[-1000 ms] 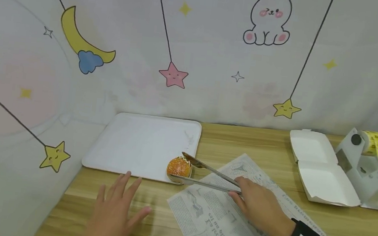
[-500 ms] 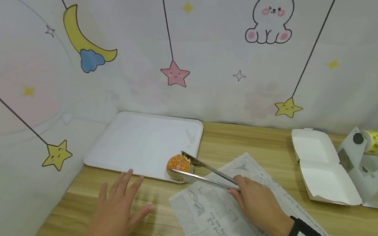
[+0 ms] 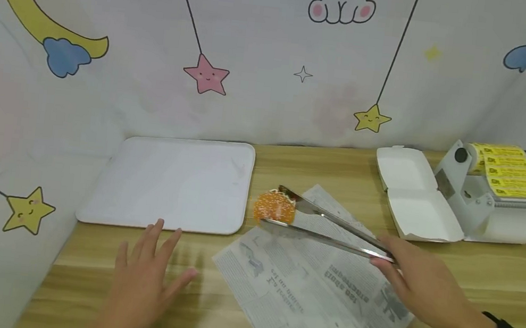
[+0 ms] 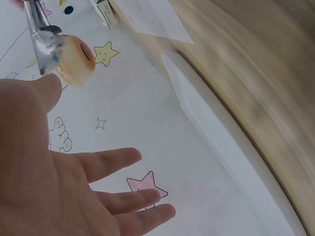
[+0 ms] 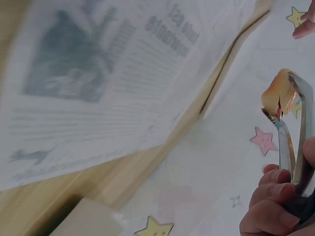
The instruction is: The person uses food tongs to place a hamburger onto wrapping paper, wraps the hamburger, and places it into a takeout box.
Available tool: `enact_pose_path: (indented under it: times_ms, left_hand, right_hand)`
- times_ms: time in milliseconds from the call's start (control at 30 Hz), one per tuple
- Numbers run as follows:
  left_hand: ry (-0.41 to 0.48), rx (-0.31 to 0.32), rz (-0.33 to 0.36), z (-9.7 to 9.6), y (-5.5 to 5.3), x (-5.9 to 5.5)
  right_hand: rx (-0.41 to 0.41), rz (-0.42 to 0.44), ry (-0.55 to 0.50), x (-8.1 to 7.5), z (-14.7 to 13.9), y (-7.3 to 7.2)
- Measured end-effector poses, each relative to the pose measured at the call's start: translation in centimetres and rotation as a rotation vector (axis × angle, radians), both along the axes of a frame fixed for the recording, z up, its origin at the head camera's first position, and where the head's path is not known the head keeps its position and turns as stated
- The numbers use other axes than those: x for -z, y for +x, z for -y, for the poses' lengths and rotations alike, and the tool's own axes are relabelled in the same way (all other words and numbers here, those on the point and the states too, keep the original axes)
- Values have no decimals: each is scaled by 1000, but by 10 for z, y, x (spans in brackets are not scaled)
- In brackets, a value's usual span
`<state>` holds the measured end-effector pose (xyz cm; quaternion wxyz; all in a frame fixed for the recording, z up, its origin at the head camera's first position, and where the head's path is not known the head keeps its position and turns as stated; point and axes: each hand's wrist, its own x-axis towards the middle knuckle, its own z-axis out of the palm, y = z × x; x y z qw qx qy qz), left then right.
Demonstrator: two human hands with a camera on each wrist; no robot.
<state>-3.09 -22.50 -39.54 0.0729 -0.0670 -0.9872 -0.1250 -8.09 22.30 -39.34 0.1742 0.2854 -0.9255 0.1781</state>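
While your left hand [image 3: 140, 282] is spread, your right hand [image 3: 430, 289] grips tongs [image 3: 329, 240] pinching a burger [image 3: 274, 207] at its ten o'clock.

- Head: the table [image 3: 313, 164] is viewed from above, facing forward.
- Left wrist: the left hand [image 4: 54, 182] is seen close, lower left.
- Right wrist: paper [image 5: 128, 83] is seen close, upper left.
- The bun [image 3: 275, 207] is shared by all.

Burger [image 3: 275, 207] now off tray [image 3: 169, 186] — lifted w/ tongs [image 3: 306, 206], up abv. tabletop [image 3: 320, 165].
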Motion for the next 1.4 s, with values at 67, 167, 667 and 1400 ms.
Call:
enact_pose_path:
  times_ms: [67, 167, 667, 1400]
  left_hand:
    - [-1, 11, 9, -2, -3, 0]
    - [-5, 18, 24, -6, -7, 0]
    - [-42, 56, -7, -16, -14, 7]
    - [2, 54, -27, -19, -15, 6]
  right_hand:
    - [43, 23, 7, 2, -23, 12]
    - [104, 78, 22, 10, -50, 29]
    - [162, 71, 93, 60, -93, 66]
    - [254, 242, -46, 49, -106, 73]
